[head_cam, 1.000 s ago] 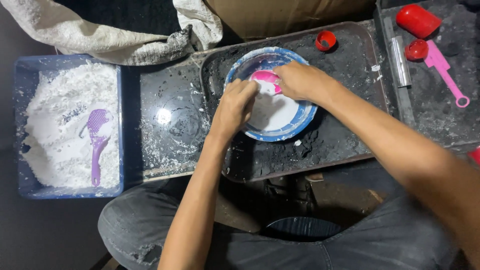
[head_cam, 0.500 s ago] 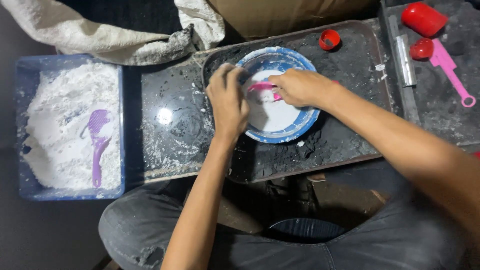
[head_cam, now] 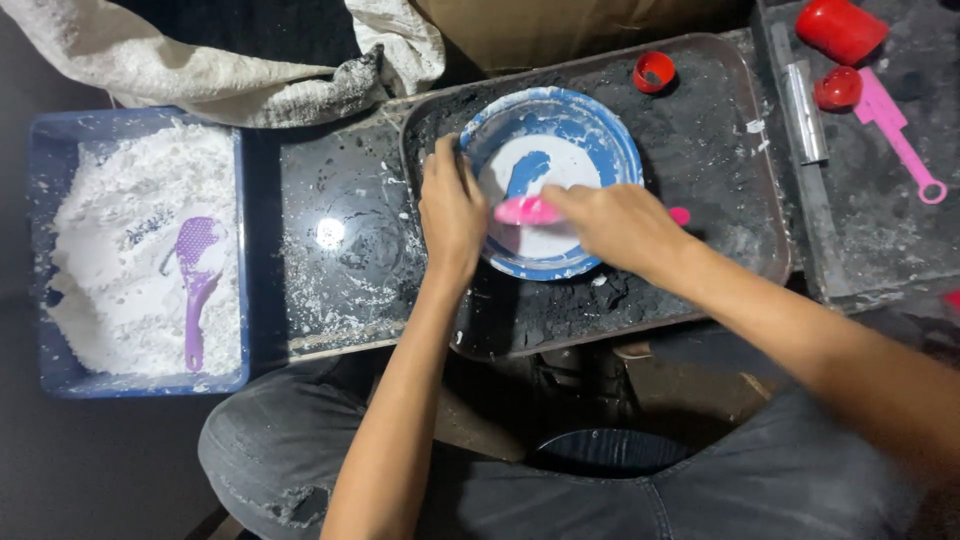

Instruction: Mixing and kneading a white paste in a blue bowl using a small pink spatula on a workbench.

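Note:
A blue bowl with white paste in it sits on a dark tray in front of me. My left hand grips the bowl's left rim. My right hand is closed on a pink spoon, whose scoop end rests in the white paste near the bowl's near side. The spoon's far end pokes out pink behind my right hand.
A blue tub of white powder with a purple scoop stands at the left. A small red cap lies on the tray. At the right are red containers, a metal bar and a pink tool. A cloth sack lies behind.
My left hand has slid from inside the bowl to its left rim. My right hand has moved the pink spoon toward the near side, exposing the bowl's blue bottom.

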